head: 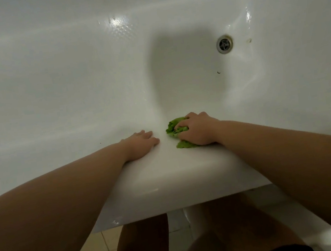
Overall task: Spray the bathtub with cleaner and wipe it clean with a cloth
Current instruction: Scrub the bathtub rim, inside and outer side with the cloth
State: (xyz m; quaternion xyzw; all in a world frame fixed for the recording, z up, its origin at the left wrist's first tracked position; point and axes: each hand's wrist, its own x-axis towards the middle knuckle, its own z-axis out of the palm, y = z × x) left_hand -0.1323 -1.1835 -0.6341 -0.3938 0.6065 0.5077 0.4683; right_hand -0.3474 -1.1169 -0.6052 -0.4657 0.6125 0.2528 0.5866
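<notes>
From the head cam, the right hand (198,130) has its fingers curled round a scrunched green cloth (176,129), pushing it down on the near rim of the white bathtub (167,179) right where it curves into the basin. The left hand (141,142) lies flat just beside it, fingers straight and close together, palm down on the same rim. The drain (224,44) sits well off, up right on the tub floor, with a couple of small dark specks near it.
</notes>
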